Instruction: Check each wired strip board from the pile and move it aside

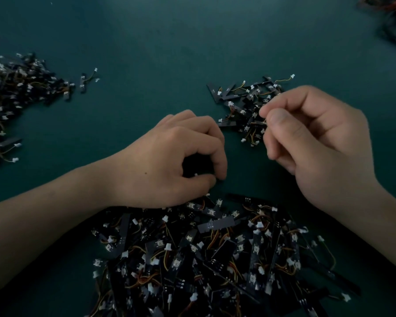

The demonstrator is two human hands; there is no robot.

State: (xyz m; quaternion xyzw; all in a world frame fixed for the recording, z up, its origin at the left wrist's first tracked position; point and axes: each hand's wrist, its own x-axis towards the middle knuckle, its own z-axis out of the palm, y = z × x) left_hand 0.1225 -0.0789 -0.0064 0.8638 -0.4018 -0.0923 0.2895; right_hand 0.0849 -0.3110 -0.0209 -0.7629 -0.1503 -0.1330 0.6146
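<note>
Pile (215, 259) lay nearest; left hand (169, 161) pinched a board (196, 175), right hand (318, 138) pinched a wire (264, 121) over the heap (245, 99), release probably next

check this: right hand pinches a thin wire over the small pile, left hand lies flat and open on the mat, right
No. In the head view the left hand is not flat and open: its fingers curl round what looks like a strip board at the far edge of the big pile. The right hand does pinch a thin wire over the small pile.
</note>
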